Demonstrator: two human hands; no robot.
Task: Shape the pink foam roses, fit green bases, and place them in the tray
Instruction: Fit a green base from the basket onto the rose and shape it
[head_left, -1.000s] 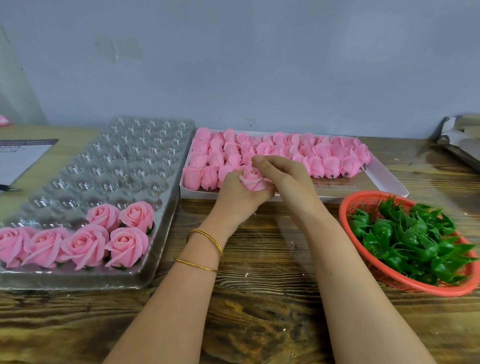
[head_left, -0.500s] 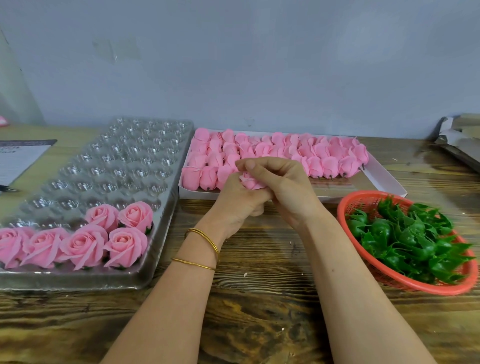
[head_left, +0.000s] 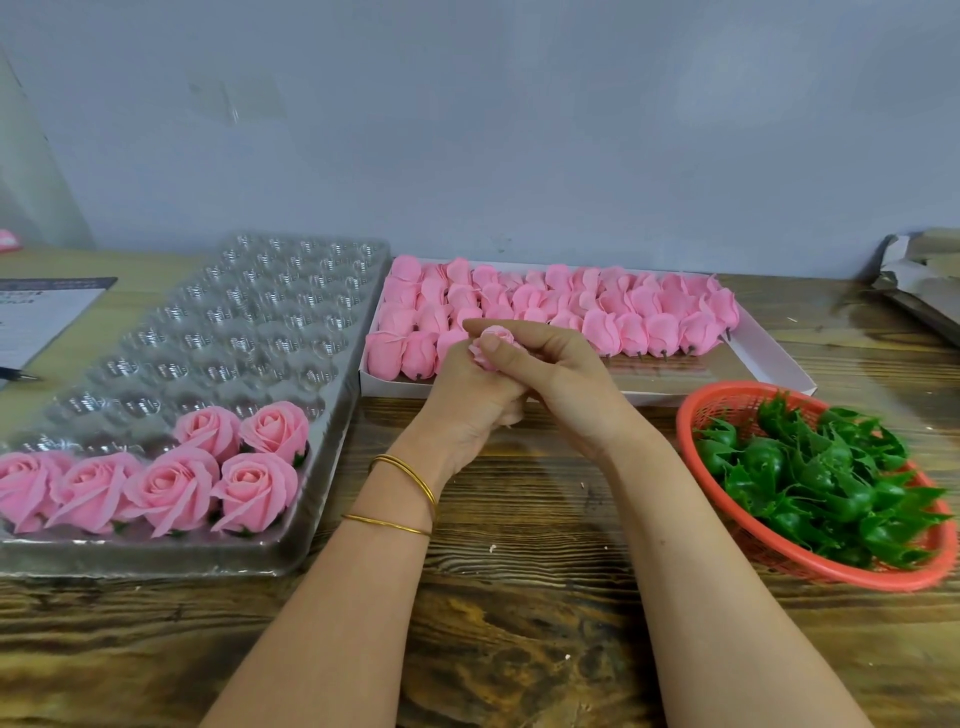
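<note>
Shaping is the step in hand: the head view shows the left hand (head_left: 467, 400) gripping one pink foam rose (head_left: 494, 344) from below while the right hand (head_left: 556, 374) pinches its petals, at centre, just near of the white box (head_left: 774, 364) of unshaped buds. By judgement, the next move calls for a green base (head_left: 763, 460) from the red basket (head_left: 691, 415) at right. The rose then goes beside the finished roses (head_left: 171, 483) in the clear tray (head_left: 234, 322) at left.

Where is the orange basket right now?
Head view, right side: the orange basket of green bases sits on the wooden table, just nearer than the white box.
</note>
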